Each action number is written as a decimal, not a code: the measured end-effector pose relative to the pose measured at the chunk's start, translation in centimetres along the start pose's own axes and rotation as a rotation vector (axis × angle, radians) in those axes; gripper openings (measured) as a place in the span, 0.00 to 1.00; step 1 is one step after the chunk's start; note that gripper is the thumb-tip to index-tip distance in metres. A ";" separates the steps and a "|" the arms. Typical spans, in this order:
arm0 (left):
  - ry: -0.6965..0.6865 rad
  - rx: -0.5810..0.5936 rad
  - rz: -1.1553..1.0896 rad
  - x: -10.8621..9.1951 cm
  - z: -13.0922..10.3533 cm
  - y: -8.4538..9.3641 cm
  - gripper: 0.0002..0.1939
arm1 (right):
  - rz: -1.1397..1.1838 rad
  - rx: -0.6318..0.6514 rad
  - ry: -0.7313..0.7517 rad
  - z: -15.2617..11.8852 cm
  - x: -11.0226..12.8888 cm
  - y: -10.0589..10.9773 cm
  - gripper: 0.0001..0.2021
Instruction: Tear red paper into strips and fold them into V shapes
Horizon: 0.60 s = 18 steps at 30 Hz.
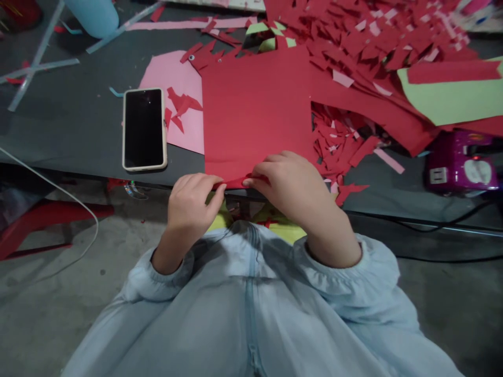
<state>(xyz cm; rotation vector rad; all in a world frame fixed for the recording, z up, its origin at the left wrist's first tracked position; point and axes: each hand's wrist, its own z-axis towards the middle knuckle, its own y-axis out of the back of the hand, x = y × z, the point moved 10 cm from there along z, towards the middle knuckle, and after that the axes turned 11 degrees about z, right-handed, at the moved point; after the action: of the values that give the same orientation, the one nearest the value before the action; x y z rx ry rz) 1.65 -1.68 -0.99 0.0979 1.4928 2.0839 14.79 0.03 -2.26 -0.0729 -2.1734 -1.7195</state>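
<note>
A large red paper sheet lies on the dark table, its near edge folded up in a narrow strip at the table's front edge. My left hand pinches the left part of that fold between thumb and fingers. On the right part of the same fold, my right hand is closed, thumb below and fingers above. Under the sheet's left side sits a pink paper piece with red scraps on it. A red cutout with googly eyes touches the sheet's far left corner.
A phone lies left of the sheet. Red scraps are heaped at the back right, near a light green paper. A purple device stands at the right. Clear strips and a blue container are at the far left.
</note>
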 end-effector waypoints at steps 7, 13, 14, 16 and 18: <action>0.030 -0.217 0.138 -0.5 -1.1 2.2 0.14 | -0.025 0.043 0.028 0.5 0.0 -0.1 0.12; -0.021 -0.230 0.123 -1.6 -1.9 2.0 0.14 | -0.056 0.057 0.035 0.6 0.1 -0.1 0.12; -0.022 -0.220 0.122 -1.6 -1.9 1.8 0.14 | -0.057 0.060 0.035 0.6 0.1 -0.1 0.12; -0.022 -0.197 0.121 -1.5 -1.8 1.5 0.13 | -0.058 0.067 0.034 0.6 0.1 -0.2 0.11; -0.027 -0.177 0.120 -1.4 -1.7 1.3 0.13 | -0.056 0.065 0.037 0.6 0.0 -0.2 0.11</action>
<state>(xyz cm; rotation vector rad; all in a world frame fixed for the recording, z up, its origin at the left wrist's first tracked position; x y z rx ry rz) 1.66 -4.04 -0.15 0.1504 1.3082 2.2913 14.57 0.59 -2.53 0.0366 -2.2225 -1.6648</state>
